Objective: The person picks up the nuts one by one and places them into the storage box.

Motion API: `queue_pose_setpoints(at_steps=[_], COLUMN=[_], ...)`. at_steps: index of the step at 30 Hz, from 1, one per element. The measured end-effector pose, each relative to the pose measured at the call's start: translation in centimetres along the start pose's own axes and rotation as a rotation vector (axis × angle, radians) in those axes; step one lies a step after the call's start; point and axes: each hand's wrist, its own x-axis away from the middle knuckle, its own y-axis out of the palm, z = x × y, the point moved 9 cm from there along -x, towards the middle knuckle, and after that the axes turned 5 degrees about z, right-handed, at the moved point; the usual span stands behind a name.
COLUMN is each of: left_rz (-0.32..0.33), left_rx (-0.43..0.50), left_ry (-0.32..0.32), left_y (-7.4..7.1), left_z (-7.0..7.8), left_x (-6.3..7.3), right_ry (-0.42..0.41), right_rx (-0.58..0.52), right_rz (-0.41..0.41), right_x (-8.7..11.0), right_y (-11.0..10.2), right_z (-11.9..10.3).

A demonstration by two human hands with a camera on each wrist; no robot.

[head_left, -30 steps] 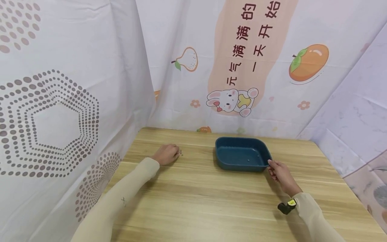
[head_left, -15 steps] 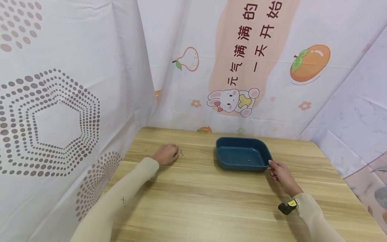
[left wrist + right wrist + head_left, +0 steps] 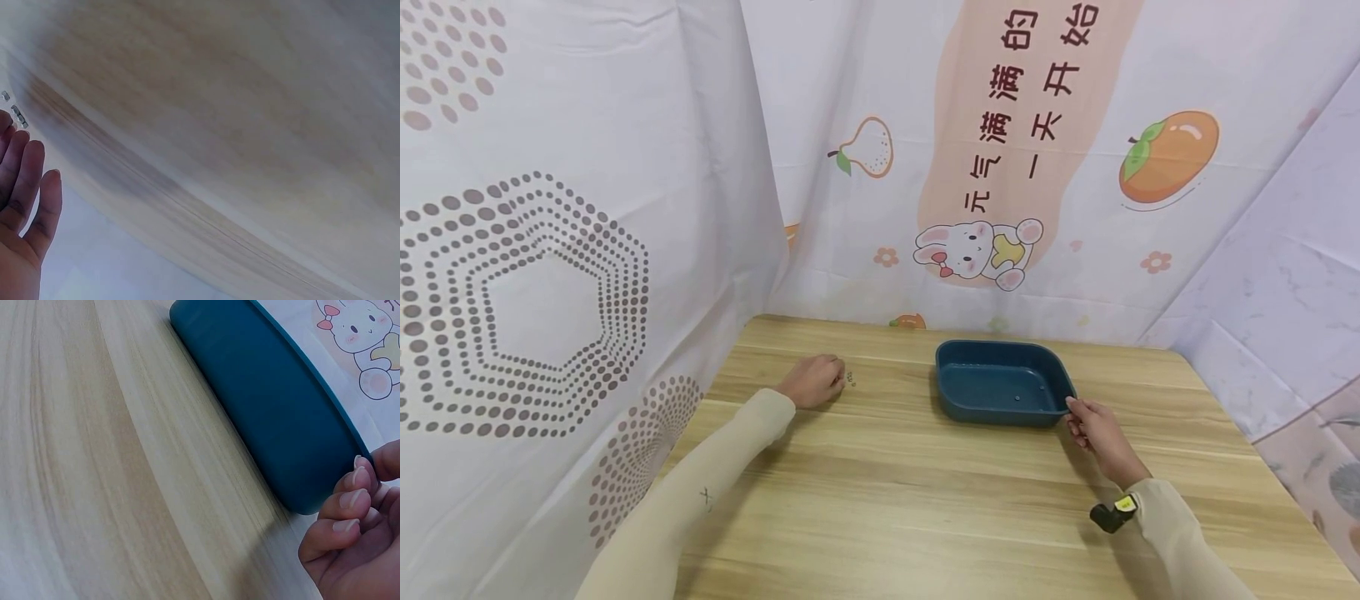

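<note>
At the table's left my left hand (image 3: 814, 382) rests low beside several small metal nuts (image 3: 851, 379). In the left wrist view the nuts (image 3: 20, 117) lie right by its fingertips; its thumb is out of frame there, so whether it pinches a nut is hidden. A dark blue rectangular bin (image 3: 1000, 385) stands right of centre, two tiny pieces visible on its floor. My right hand (image 3: 1096, 433) pinches the bin's near right corner at the rim. The right wrist view shows that hand (image 3: 359, 525) with its thumb over the rim and fingers curled against the outer wall.
The wood-grain table (image 3: 880, 500) ends at a printed cloth (image 3: 865, 250) behind it. Another patterned cloth (image 3: 700, 208) hangs close along the left side. A small black device with a yellow label (image 3: 1112, 512) is strapped at the right wrist.
The left hand shifts only very slightly beside the nuts. The right hand keeps its hold on the bin, which stays in place.
</note>
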Motion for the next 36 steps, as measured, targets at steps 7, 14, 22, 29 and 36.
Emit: queue_pose_setpoints(at_steps=[7, 14, 22, 29, 36], left_rz=[0.002, 0.012, 0.013, 0.032, 0.028], left_rx=[0.024, 0.017, 0.022, 0.065, 0.049], left_ry=[-0.003, 0.013, 0.024, 0.042, 0.055], left_y=[-0.1, -0.6, -0.7, -1.0, -1.2], left_z=[0.1, 1.0, 1.7, 2.3, 3.1], left_x=[-0.4, -0.9, -1.7, -2.5, -3.3], right_ry=[0.008, 0.020, 0.022, 0.027, 0.017], right_rx=[-0.005, 0.002, 0.008, -0.005, -0.002], right_rz=[-0.010, -0.008, 0.002, 0.003, 0.002], right_x=[-0.2, -0.3, -0.2, -0.2, -0.1], right_y=[-0.1, -0.2, -0.1, -0.2, -0.1], right_z=[0.1, 0.3, 0.2, 0.3, 0.2])
